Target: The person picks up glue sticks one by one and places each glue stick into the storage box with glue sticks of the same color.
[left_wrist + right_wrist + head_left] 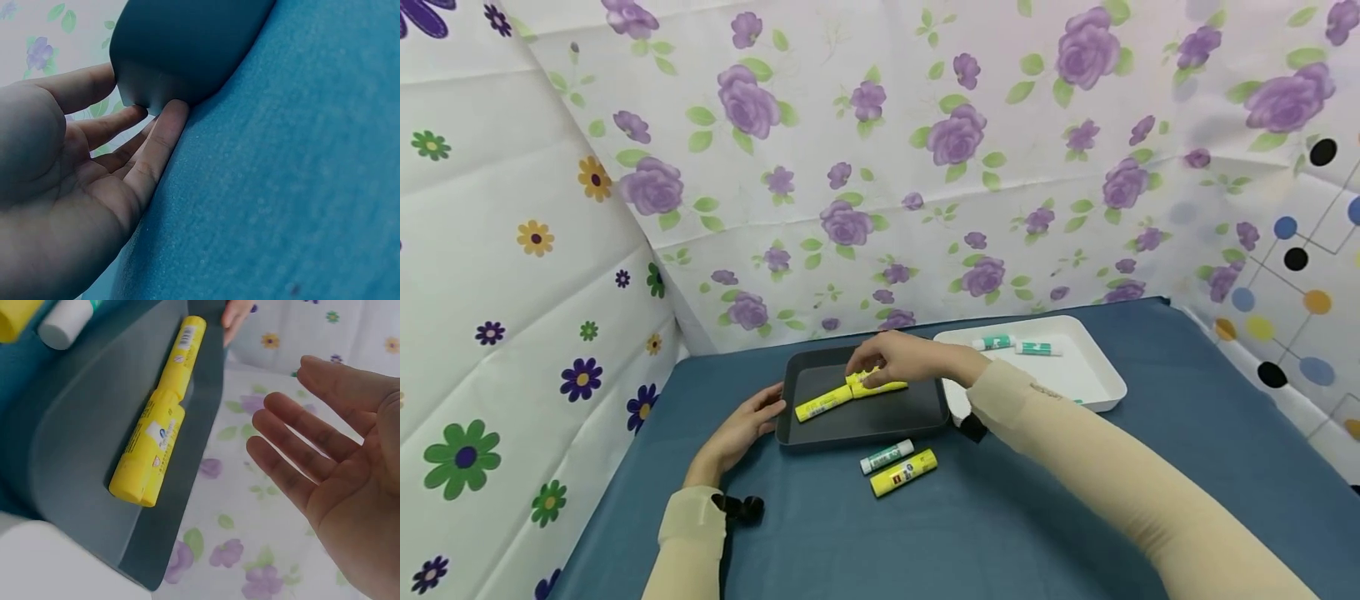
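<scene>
A dark grey tray (pixel 865 427) holds three yellow glue sticks (pixel 823 403), two of them side by side and one end to end with them. My right hand (pixel 910 357) is over the tray. In the right wrist view the fingers (pixel 284 472) are spread and hold nothing, apart from the yellow sticks (pixel 147 447). At the tray's left side my left hand (pixel 737 429) touches the outer wall with its fingertips. The left wrist view shows these fingers (pixel 150 156) against the tray's corner (pixel 181 50), low by the cloth.
In front of the tray lie a white-and-green glue stick (pixel 887 457) and a yellow glue stick (pixel 904 473) on the blue cloth (pixel 820 533). A white tray (pixel 1093 375) at the right holds white-and-green glue sticks (pixel 1039 349). Flowered sheets (pixel 850 167) hang behind and at both sides.
</scene>
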### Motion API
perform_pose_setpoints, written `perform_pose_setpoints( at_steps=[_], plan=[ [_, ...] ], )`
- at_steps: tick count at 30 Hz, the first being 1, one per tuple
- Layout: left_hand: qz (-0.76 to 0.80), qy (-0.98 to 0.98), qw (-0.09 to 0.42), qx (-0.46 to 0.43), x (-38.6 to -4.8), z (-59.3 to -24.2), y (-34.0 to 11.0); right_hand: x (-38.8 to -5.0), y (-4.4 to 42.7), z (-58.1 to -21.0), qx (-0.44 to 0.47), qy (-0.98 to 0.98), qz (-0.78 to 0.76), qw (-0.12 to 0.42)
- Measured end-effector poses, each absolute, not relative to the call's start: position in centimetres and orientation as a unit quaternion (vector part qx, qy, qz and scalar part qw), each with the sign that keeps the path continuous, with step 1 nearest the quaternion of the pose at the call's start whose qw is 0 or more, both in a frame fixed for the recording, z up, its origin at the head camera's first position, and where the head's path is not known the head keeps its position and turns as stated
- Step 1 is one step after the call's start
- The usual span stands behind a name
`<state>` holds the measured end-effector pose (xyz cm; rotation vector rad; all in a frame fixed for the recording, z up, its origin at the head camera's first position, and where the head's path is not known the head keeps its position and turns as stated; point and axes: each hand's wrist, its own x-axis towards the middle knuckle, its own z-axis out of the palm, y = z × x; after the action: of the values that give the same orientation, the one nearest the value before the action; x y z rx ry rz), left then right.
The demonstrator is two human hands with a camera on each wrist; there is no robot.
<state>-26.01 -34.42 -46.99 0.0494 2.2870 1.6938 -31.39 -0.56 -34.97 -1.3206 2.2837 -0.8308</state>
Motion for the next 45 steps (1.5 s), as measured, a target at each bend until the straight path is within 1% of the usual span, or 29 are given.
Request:
perform_pose_setpoints(
  at_steps=[5,14,20,26,31,37,45],
  plan=[
    [0.584,0.797,0.151,0.020,-26.0,-47.1,-34.3,-29.6,2.4,-35.5,-0.466,0.803,-0.329,0.171],
    [0.576,0.803,0.151,0.020,-26.0,-47.0,-34.4,-27.2,5.8,-37.1,-0.453,0.788,-0.378,0.176],
    [0.576,0.803,0.154,0.022,-25.9,-46.9,-34.3,-26.1,7.1,-38.6,-0.444,0.784,-0.388,0.194],
    [0.578,0.801,0.153,0.026,-25.8,-46.6,-34.3,-25.2,7.7,-39.7,-0.448,0.776,-0.400,0.194],
    [0.576,0.802,0.157,0.026,-25.8,-46.7,-34.2,-24.6,8.0,-41.0,-0.442,0.768,-0.414,0.207],
    [0.580,0.799,0.155,0.024,-25.9,-46.8,-34.3,-24.3,8.1,-42.3,-0.442,0.761,-0.429,0.202],
    [0.581,0.798,0.155,0.021,-25.9,-46.6,-34.3,-24.1,7.8,-43.4,-0.434,0.771,-0.416,0.211]
  ],
)
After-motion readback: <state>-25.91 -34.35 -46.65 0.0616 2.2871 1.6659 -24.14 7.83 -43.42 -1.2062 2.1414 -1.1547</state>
